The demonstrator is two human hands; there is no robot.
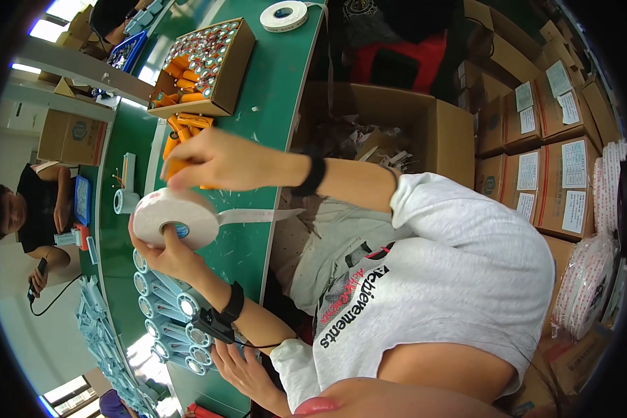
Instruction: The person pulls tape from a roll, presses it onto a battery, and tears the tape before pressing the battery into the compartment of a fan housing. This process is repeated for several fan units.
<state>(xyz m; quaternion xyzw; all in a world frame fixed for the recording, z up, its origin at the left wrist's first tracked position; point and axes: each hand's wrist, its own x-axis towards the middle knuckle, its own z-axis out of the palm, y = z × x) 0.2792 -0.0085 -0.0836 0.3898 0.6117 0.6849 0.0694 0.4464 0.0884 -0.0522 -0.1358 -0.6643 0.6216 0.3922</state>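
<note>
A thick roll of white tape (188, 217) is in my left hand (171, 254), whose fingers wrap its edge and reach into the core. A loose tail of tape (247, 216) stretches from the roll past the table edge. At the roll's upper rim is my right hand (219, 161), fingers curled together and slightly blurred; what they pinch is hidden. Behind that hand lie several orange-wrapped battery cells (191, 122). Beside my left forearm are light-blue cylindrical battery cells joined in groups (160, 327). A black strap and small black device sit on my left wrist.
A cardboard box (235, 73) of orange cells and a flat tape roll (283, 15) stand on the green table (275, 76). Beside the table is an open carton (453, 139) of scraps. Another person's hand (240, 369) is near the blue cells. A co-worker sits across the table.
</note>
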